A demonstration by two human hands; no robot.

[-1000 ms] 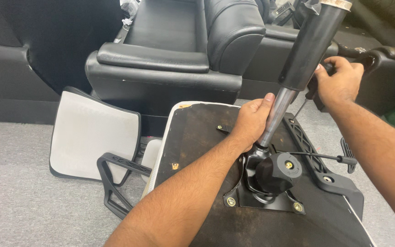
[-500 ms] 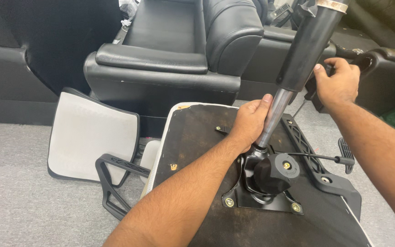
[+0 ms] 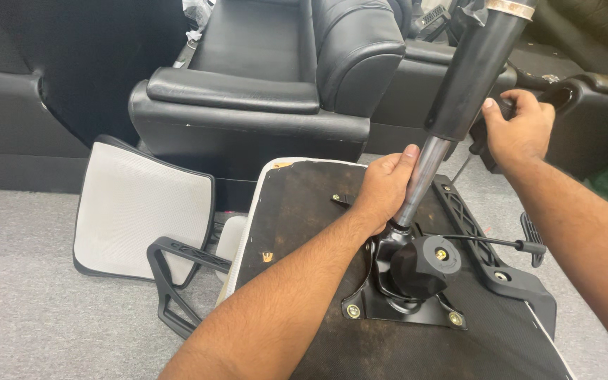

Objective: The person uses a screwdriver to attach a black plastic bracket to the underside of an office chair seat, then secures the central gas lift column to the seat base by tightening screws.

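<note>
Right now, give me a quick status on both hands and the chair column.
Left hand gripping gas lift column at silver shaft. Right hand closed on black armrest. Column seated in mechanism plate under upturned seat. Tilt knob beside the column base.

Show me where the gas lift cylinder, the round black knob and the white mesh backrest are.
gas lift cylinder (image 3: 476, 77): head view, on its black upper sleeve.
round black knob (image 3: 427, 264): head view, on its rounded side, under the upturned seat's mechanism.
white mesh backrest (image 3: 138, 207): head view, on the middle of its mesh panel.
</note>
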